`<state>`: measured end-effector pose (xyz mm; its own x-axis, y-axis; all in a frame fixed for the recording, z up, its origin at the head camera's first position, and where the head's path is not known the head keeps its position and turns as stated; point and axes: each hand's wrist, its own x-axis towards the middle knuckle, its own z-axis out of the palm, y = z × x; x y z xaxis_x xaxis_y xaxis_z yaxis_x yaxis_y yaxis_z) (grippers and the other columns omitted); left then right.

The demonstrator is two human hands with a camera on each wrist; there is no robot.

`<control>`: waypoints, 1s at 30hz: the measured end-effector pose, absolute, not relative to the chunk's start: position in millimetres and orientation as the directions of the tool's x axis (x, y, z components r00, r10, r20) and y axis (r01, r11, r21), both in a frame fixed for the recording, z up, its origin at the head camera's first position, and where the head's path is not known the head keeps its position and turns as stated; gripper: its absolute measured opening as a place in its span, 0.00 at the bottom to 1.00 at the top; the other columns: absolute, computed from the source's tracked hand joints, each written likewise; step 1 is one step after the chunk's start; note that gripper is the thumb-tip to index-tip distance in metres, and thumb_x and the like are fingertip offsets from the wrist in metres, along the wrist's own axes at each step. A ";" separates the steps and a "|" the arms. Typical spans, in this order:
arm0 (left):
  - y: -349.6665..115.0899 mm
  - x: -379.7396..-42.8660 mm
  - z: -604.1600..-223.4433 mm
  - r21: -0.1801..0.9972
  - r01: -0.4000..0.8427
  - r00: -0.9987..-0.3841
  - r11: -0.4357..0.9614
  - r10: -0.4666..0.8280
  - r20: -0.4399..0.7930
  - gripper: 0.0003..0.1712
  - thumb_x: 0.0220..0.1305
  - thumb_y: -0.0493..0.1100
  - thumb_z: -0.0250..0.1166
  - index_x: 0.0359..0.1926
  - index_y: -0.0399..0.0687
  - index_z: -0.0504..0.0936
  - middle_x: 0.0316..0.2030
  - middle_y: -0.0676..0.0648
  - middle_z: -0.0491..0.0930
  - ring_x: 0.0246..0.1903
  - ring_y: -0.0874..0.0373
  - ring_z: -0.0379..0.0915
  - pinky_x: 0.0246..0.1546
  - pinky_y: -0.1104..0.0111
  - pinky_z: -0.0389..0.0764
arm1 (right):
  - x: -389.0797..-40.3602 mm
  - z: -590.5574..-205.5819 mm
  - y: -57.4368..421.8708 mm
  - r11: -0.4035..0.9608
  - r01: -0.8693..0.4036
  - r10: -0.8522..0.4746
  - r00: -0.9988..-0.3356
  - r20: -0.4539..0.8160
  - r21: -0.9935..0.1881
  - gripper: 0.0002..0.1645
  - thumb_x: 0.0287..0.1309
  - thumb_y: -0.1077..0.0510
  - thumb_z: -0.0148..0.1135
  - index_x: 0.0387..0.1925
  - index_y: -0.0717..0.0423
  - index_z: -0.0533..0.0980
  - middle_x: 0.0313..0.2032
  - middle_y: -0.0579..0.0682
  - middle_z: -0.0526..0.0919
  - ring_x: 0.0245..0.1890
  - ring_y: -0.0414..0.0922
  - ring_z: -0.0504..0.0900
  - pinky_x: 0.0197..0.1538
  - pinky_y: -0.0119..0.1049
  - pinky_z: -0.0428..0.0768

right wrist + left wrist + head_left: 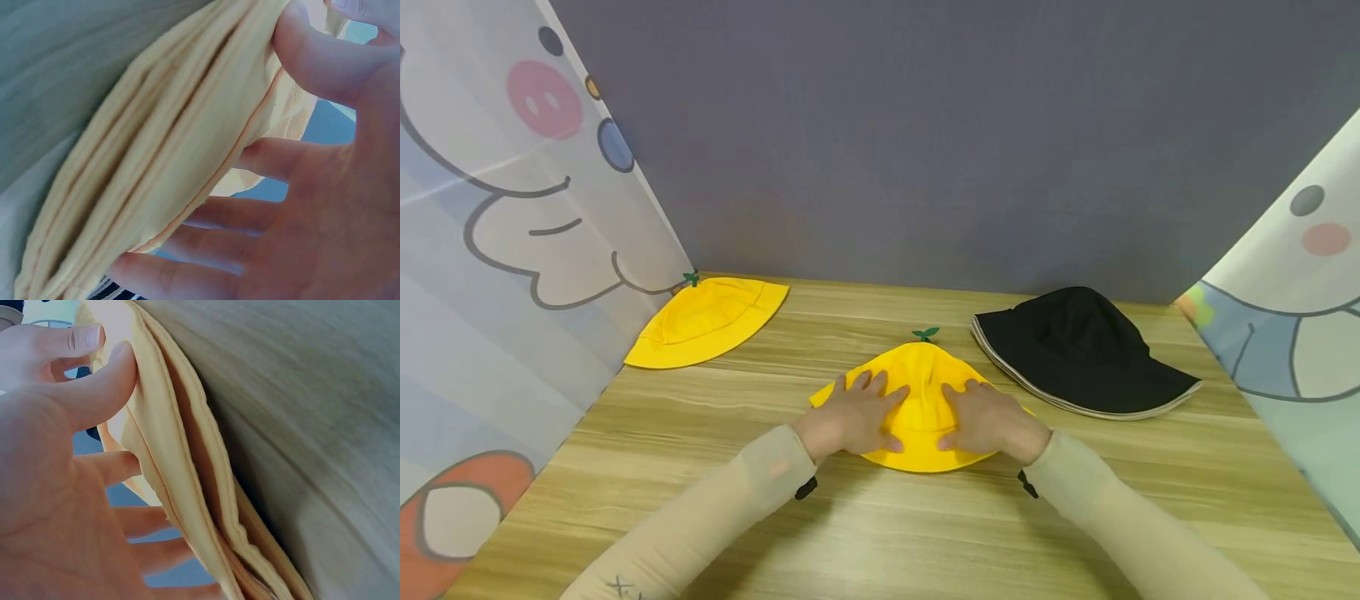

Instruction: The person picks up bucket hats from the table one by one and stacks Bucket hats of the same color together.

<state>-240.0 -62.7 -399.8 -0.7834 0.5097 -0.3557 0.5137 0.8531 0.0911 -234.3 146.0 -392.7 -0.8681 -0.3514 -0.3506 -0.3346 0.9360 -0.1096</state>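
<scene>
A yellow bucket hat with a green sprout on top lies on the table in the head view. My left hand rests on its left side, fingers spread and nearly straight. On the other side, my right hand touches the hat with its fingers also spread. Stacked folds of the yellow brim lie near the left thumb in the left wrist view. Several brim layers run beside the thumb and fingers in the right wrist view. The fingertips partly hide behind the cloth there.
Another yellow sprout hat lies at the back left of the wooden table. A black bucket hat with a pale brim edge sits at the right. A grey panel stands behind, with cartoon-printed panels at both sides.
</scene>
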 end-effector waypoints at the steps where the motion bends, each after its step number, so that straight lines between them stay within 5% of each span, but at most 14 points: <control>1: -63.1 -239.9 -399.7 0.091 0.517 -0.785 0.851 0.513 -0.346 0.47 0.55 0.70 0.54 0.70 0.63 0.46 0.69 0.42 0.41 0.65 0.43 0.35 0.59 0.40 0.44 | -234.6 -392.3 146.1 0.936 -0.335 -0.352 -0.868 -0.350 -0.110 0.51 0.48 0.34 0.61 0.66 0.57 0.57 0.60 0.64 0.63 0.57 0.61 0.62 0.51 0.59 0.67; 16: -89.4 -250.6 -394.7 0.213 0.520 -0.830 0.827 0.548 -0.106 0.29 0.63 0.57 0.56 0.59 0.46 0.68 0.54 0.46 0.70 0.52 0.51 0.66 0.49 0.57 0.70 | -237.4 -394.6 148.0 0.934 -0.338 -0.357 -0.870 -0.340 -0.116 0.51 0.46 0.33 0.61 0.66 0.55 0.57 0.60 0.62 0.63 0.57 0.60 0.62 0.51 0.58 0.66; 30: -130.5 -296.5 -386.7 0.359 0.390 -0.901 0.848 0.432 -0.043 0.21 0.65 0.48 0.55 0.55 0.41 0.71 0.50 0.43 0.73 0.45 0.52 0.70 0.43 0.59 0.73 | -239.9 -393.3 148.2 0.930 -0.346 -0.367 -0.868 -0.334 -0.124 0.51 0.47 0.33 0.61 0.66 0.54 0.57 0.61 0.63 0.62 0.58 0.61 0.61 0.52 0.59 0.65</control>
<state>-296.5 -130.5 -386.7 -0.9007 0.4323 -0.0429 0.3899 0.8480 0.3591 -239.9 148.2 -393.3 -0.8682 -0.3672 -0.3338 -0.3457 0.9301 -0.1239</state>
